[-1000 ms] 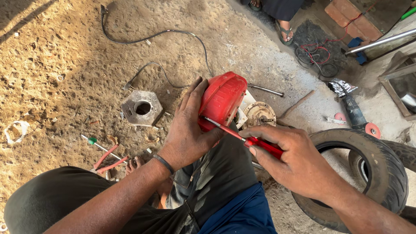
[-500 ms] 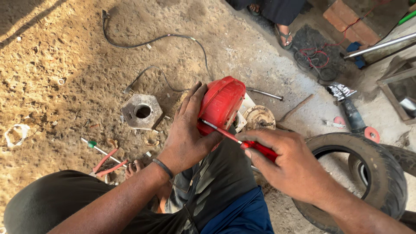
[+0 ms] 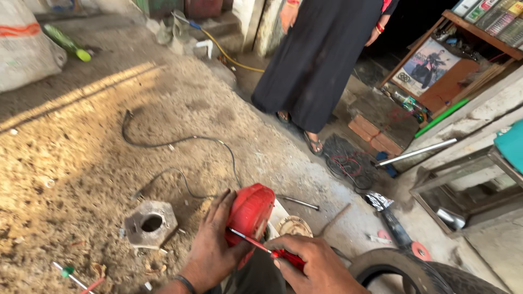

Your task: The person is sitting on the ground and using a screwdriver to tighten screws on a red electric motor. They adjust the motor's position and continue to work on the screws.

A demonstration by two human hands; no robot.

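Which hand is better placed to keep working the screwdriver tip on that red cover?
Right. The right hand already grips the red-handled screwdriver, whose tip touches the red cover; the left hand is busy steadying that cover.

You held a red cover [image 3: 250,213] and a red-handled screwdriver [image 3: 272,252]; nearby lay a grey hexagonal block [image 3: 151,223], a black cable [image 3: 163,144] and a black tyre [image 3: 414,272].
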